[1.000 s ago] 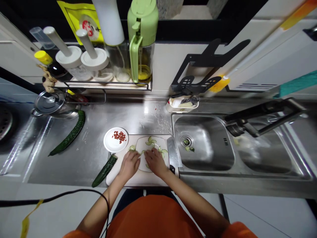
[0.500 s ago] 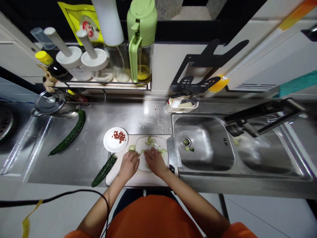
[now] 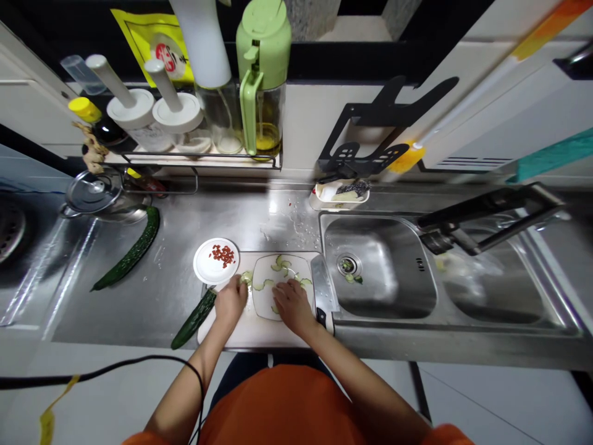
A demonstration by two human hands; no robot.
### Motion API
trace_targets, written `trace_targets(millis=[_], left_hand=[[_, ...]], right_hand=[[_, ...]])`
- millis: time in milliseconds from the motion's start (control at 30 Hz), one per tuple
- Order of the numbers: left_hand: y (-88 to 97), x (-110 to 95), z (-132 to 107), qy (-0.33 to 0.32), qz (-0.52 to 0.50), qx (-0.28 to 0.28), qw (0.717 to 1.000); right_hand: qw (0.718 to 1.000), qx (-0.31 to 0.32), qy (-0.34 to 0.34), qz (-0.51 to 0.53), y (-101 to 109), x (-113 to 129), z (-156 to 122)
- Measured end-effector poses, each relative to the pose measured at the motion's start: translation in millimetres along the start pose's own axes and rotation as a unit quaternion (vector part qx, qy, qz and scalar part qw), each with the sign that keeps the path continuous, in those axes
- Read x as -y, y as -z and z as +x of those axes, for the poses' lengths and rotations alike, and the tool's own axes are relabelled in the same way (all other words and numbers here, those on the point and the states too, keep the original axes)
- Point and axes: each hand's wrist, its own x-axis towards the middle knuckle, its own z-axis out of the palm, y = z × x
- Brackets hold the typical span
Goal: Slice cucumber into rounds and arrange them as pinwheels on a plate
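Note:
A square see-through plate [image 3: 265,307] lies on the white cutting board [image 3: 241,337], with thin cucumber slices [image 3: 280,262] set in curved groups on it. My left hand [image 3: 230,301] is closed, its fingertips at a small pile of cucumber slices [image 3: 247,277] on the board left of the plate. My right hand [image 3: 293,304] rests over the plate's right half, fingers stretched out and touching its surface or slices there. Beside my left hand lies a cut cucumber [image 3: 194,318]. A cleaver [image 3: 325,285] lies along the board's right edge, right of my right hand.
Behind the board stands a white plate [image 3: 206,267] with red berries [image 3: 223,254]. A whole cucumber [image 3: 132,252] lies at left, near a lidded pot [image 3: 95,193]. The sink [image 3: 384,272] is at right. A rack [image 3: 204,165] holds bottles and jars.
My left hand has moved left from the plate's edge to the pile of cucumber slices and closed. A curved group of slices now shows at the plate's left. My right hand has barely moved.

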Motion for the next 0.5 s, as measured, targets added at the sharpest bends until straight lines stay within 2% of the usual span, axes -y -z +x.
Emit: trace_targets(millis=[133, 300, 500], left_hand=[[-1.3, -9.6, 3.1, 0.025, 0.033, 0.008, 0.999], [-0.8, -12.6, 7.5, 0.043, 0.011, 0.016, 0.999], [-1.0, -11.3, 8.3, 0.031, -0.01, 0.007, 0.999]], right_hand=[[1.0, 0.007, 0.002, 0.002, -1.6, 5.2, -6.1], [1.0, 0.02, -0.005, 0.004, -3.8, 7.5, -12.8], [1.0, 0.013, -0.007, 0.015, -0.4, 8.4, -14.4]])
